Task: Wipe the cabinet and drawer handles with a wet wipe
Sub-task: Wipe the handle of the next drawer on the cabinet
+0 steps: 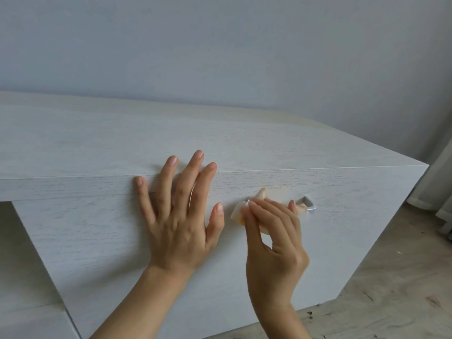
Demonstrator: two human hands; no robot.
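— Any brand or writing to read?
— I can make out none.
— The fingers?
— The left hand (pixel 179 217) lies flat with fingers spread on the pale whitewashed wooden cabinet (pixel 342 231), fingertips over its top edge, holding nothing. The right hand (pixel 275 243) pinches a crumpled white wet wipe (pixel 238 212) around the silver metal drawer handle (pixel 308 204), whose right end shows.

A grey wall (pixel 220 45), pale curtain (pixel 437 177) and speckled floor (pixel 391 302).

Left hand (pixel 179 216) flat on the drawer front (pixel 97 228), left of the handle (pixel 308 203) (wipe (pixel 238 212) between)
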